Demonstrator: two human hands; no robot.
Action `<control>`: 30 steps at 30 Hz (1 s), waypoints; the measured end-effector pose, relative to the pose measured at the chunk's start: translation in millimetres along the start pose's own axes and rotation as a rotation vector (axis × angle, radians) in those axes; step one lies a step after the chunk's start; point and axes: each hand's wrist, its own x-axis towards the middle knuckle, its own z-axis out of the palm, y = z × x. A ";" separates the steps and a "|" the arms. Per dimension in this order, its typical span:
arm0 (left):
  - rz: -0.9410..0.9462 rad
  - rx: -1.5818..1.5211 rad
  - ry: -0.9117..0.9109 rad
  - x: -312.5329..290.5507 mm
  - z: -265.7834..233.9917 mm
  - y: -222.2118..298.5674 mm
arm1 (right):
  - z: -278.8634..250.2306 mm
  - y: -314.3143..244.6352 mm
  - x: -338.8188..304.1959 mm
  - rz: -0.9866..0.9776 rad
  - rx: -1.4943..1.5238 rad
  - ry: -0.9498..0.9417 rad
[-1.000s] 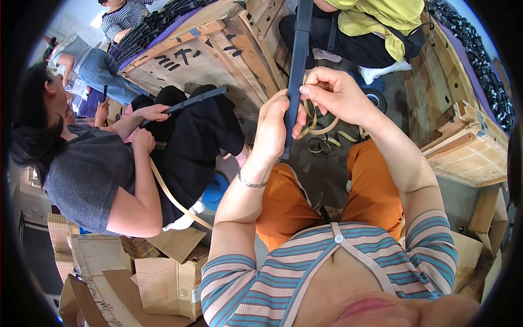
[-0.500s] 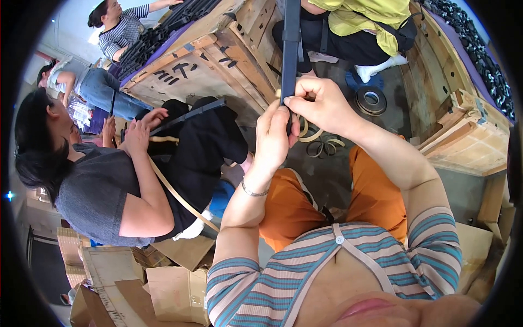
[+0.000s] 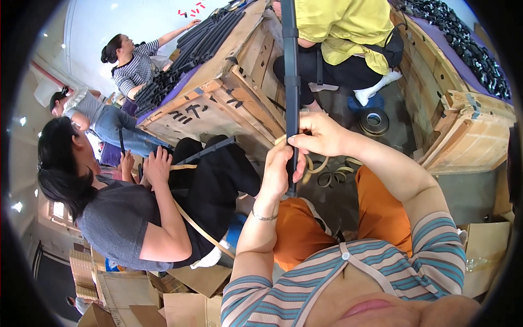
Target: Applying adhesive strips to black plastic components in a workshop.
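Note:
A long, narrow dark bar (image 3: 292,60) with raised collars stands nearly upright in the picture before me. My left hand (image 3: 277,170) is wrapped round its lower part, and the bar's end juts out just beneath my fingers. Slightly higher, my right hand (image 3: 321,133) pinches at the bar, thumb pressed against its face. A bit of pale yellow strip shows beside the bar between my hands; whether the right fingers grip it is hidden. Curled pale strips (image 3: 329,177) lie on the floor below, near my orange trousers.
A wooden crate (image 3: 218,101) heaped with dark bars (image 3: 204,41) stands ahead on the left. To the right is another crate (image 3: 463,131) with dark parts on top. A tape roll (image 3: 373,121) lies between them. Co-workers sit close at left and ahead; cardboard boxes (image 3: 188,308) are behind left.
The view has shifted, so my hands and the bar appear lower and slightly further right. The bar's lower end now shows below my left hand. Both hands stay on the bar.

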 end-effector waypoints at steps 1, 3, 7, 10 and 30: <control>0.013 -0.006 0.001 1.1 0.4 0.3 | -0.5 -1.7 -0.6 -0.042 -0.021 -0.002; 0.026 0.076 0.021 3.0 0.4 -0.2 | -3.0 -3.7 2.2 -0.147 -0.109 0.074; 0.067 0.255 0.095 2.9 -0.2 -10.5 | -9.4 -0.3 1.9 -0.039 -0.160 0.125; 0.139 0.426 0.155 1.3 -4.6 -15.1 | -16.5 4.1 3.2 -0.045 -0.166 0.215; 0.101 0.419 0.349 3.6 -16.8 -9.8 | -14.2 2.5 3.7 0.225 0.036 0.066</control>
